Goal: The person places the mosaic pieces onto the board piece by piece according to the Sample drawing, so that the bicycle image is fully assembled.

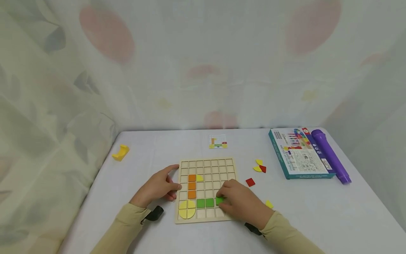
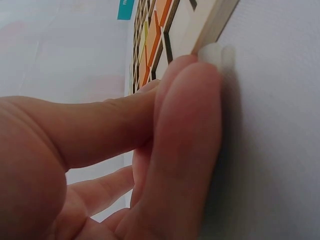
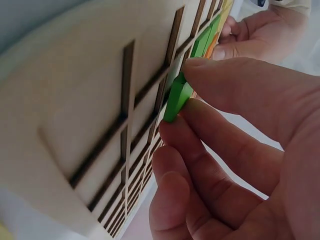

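A wooden grid board [image 1: 206, 220] lies on the table, seen in all views. At its left edge my left hand [image 1: 158, 186] holds the rim, thumb on top and other fingertips [image 2: 192, 95] against the side. Between thumb and fingers, my right hand [image 1: 239, 201] pinches a green square tile [image 3: 177, 97], tilted over a cell in the lower right part. Left of it, green tiles [image 1: 204, 203] sit in a row. Orange squares [image 1: 191, 185] form a column, with a yellow quarter-round piece [image 1: 199, 177] beside the top one. Yellow quarter-rounds [image 1: 187, 209] make a circle at lower left.
Behind the board lies a pattern card [image 1: 217, 141]. Right of it are loose yellow pieces [image 1: 257, 169], red pieces [image 1: 250, 182] and another yellow piece [image 1: 269, 204]. A game box [image 1: 304, 155] and purple tube [image 1: 331, 157] lie far right; a yellow holder [image 1: 121, 152] far left.
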Motion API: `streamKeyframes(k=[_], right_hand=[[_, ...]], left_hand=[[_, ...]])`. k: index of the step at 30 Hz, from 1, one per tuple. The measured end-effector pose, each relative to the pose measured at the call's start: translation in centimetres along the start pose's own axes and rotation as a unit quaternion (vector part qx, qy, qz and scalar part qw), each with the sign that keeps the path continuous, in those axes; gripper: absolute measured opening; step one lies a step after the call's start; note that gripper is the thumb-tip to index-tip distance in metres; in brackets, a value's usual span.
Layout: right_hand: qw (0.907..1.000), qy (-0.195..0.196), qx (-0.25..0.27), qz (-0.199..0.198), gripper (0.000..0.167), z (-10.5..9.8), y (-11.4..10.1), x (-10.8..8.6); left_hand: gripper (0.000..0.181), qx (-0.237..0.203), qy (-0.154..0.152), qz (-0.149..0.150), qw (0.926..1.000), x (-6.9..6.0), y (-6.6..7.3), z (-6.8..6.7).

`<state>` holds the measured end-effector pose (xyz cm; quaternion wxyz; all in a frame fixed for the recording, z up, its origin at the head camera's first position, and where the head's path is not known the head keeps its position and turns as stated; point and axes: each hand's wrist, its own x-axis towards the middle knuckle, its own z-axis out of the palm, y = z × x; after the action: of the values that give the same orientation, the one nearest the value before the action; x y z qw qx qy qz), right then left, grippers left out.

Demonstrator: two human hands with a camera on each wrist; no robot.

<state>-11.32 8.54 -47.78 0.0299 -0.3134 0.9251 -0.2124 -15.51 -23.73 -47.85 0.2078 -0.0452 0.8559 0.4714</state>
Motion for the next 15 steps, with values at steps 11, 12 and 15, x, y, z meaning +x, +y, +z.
streamKeyframes(k=[11, 12, 15], right_hand=[[0.9998, -0.002, -0.014, -0.011, 0.015, 0.17, -0.16, 0.05], [0.9998, -0.001, -0.014, -0.012, 0.015, 0.19, -0.17, 0.04], [0.9998, 0.001, -0.014, -0.014, 0.015, 0.24, -0.21, 0.02]], left_hand=[[0.090, 0.011, 0.004, -0.006, 0.9999, 0.21, 0.02, 0.02], [0.090, 0.012, 0.004, -0.006, 0.9999, 0.23, 0.00, 0.03], [0.089, 0.014, 0.003, -0.007, 0.9999, 0.20, 0.03, 0.07]])
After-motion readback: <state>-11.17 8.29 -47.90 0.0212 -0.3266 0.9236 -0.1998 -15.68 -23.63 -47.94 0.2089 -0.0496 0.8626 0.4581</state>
